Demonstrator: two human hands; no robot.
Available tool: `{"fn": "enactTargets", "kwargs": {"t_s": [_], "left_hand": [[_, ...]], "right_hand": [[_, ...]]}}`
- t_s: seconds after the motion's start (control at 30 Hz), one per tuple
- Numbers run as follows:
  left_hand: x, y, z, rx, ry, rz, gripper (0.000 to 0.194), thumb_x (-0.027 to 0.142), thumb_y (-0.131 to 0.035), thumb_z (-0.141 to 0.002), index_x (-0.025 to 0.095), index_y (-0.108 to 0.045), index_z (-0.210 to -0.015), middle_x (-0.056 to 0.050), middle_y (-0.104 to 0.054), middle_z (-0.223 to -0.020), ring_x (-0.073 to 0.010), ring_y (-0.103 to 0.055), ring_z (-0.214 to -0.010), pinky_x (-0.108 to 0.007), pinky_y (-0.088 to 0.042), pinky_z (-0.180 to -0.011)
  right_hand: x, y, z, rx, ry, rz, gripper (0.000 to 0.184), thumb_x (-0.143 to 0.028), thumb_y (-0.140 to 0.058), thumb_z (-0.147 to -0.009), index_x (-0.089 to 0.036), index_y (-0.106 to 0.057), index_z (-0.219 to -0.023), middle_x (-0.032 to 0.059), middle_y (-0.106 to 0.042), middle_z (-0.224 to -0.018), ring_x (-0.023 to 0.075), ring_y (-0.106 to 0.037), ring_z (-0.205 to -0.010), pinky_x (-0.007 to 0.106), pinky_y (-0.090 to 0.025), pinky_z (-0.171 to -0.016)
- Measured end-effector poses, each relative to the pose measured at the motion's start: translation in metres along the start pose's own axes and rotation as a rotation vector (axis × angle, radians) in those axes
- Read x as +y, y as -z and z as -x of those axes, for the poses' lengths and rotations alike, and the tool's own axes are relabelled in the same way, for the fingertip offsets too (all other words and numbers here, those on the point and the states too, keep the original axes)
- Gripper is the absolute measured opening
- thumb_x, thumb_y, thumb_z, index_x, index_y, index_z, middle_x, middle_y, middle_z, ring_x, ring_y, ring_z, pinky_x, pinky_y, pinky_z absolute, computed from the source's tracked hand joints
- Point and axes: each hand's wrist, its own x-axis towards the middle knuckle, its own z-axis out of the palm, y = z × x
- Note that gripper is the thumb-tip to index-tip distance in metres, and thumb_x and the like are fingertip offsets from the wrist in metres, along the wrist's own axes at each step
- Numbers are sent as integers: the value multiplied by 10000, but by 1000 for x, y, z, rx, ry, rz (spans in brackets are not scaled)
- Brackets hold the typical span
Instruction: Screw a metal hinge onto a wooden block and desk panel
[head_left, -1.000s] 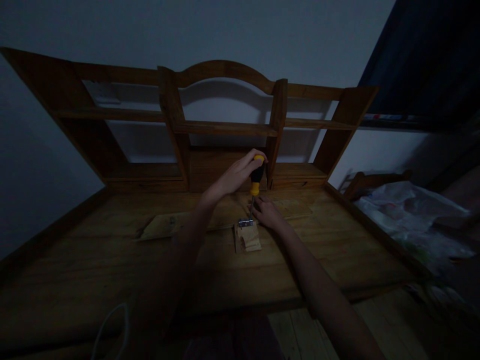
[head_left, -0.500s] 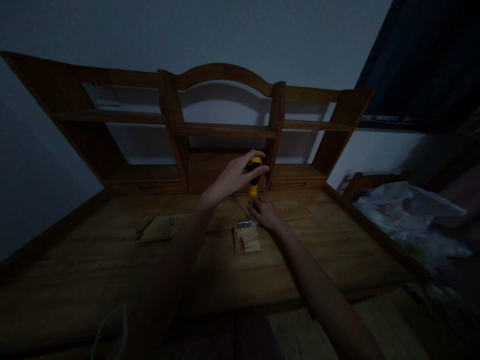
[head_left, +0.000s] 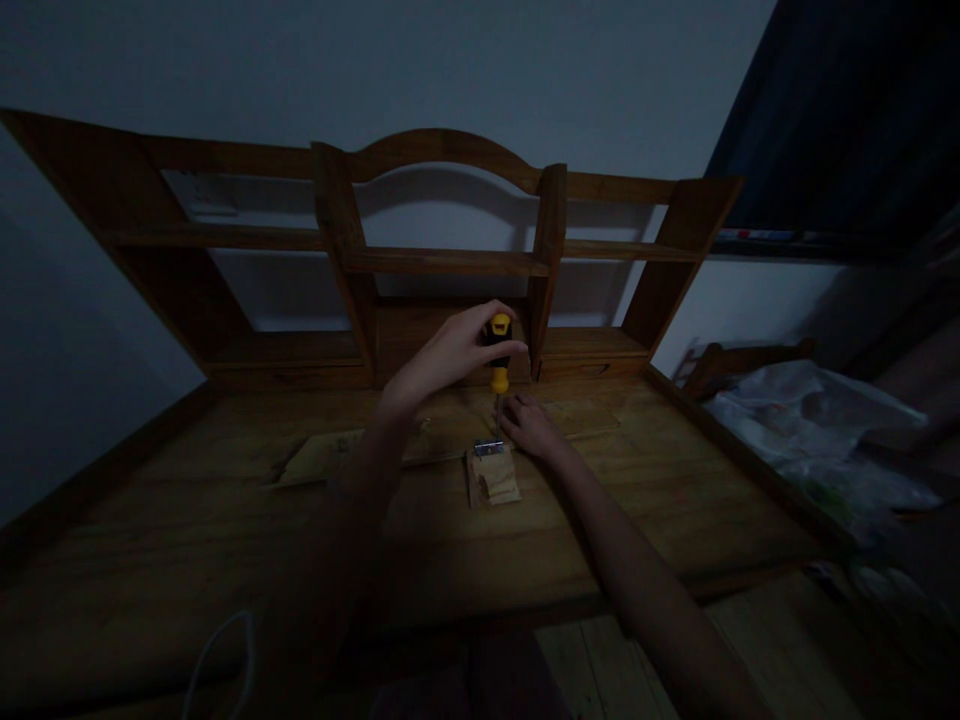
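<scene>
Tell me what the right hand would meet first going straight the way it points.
The right hand would probably meet the shaft of the screwdriver first, close beside it; whether they already touch is too dim to tell.

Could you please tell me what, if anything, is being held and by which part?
The left hand holds the screwdriver by its handle; whether the right hand grips anything is unclear.

Light dim; wooden shelving (head_left: 446, 262) against pale wall (head_left: 450, 65).

Dim, bluish light, dark lower corners, soft shadows on the wall (head_left: 420, 70)
</scene>
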Motion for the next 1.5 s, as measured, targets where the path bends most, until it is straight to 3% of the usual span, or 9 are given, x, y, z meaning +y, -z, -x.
{"fn": "enactTargets", "kwargs": {"t_s": [0.17,0.3,0.63,1.03,1.3,1.4,1.5], "left_hand": [[14,-6,2,-8,-89,-134,354,380,-536,-954,241,-538,-1280,-70,-621,-1237,-208,-593,-1127,-355,-434,-1009],[18,-6,2,-51,-104,-114,312,252,-432,-972,224,-544,-1262,-68,-623,-1210,-187,-600,-1086,-340,-446,-998],[15,-1,3,-18,-120,-165,333,432,-565,-941,253,-577,-1221,-55,-619,-1139,-203,-594,-1039,-345,-445,-961],[10,-3,3,-10,-37,-120,363,423,-538,-949,240,-535,-1262,-64,-652,-1167,-222,-626,-1045,-355,-457,-944],[9,-2,5,-192,-65,34,633,254,-637,-832,230,-383,-1411,-53,-637,-1067,-185,-643,-897,-299,-478,-820],[12,-1,5,-168,-21,-61,585,307,-681,-828,230,-435,-1352,-21,-648,-961,-173,-634,-810,-281,-469,-767],[19,-3,8,-71,27,-226,501,405,-686,-852,227,-481,-1272,-46,-670,-974,-214,-652,-878,-306,-473,-806]], "right_hand": [[0,0,0,-1,11,-3,318,-376,-447,-1012,-148,-635,-1133,130,-636,-1127,210,-575,-1084,304,-406,-962],[0,0,0,-2,8,2,299,-348,-465,-1001,-136,-636,-1125,138,-639,-1120,221,-576,-1077,308,-411,-955],[0,0,0,-1,10,-6,345,-401,-438,-1012,-146,-637,-1132,130,-635,-1118,219,-571,-1067,314,-416,-946],[0,-1,-1,1,5,-11,267,-327,-471,-996,-147,-635,-1106,125,-631,-1115,210,-572,-1059,304,-415,-935],[-1,1,0,-6,3,-9,309,-360,-456,-1007,-147,-631,-1147,140,-632,-1162,227,-560,-1132,321,-398,-979],[-1,1,0,-7,0,-2,317,-364,-456,-1006,-142,-629,-1153,148,-627,-1178,234,-557,-1141,326,-396,-983],[-1,1,0,-6,-3,4,298,-345,-459,-1004,-146,-631,-1144,142,-627,-1170,227,-562,-1114,321,-398,-970]]}}
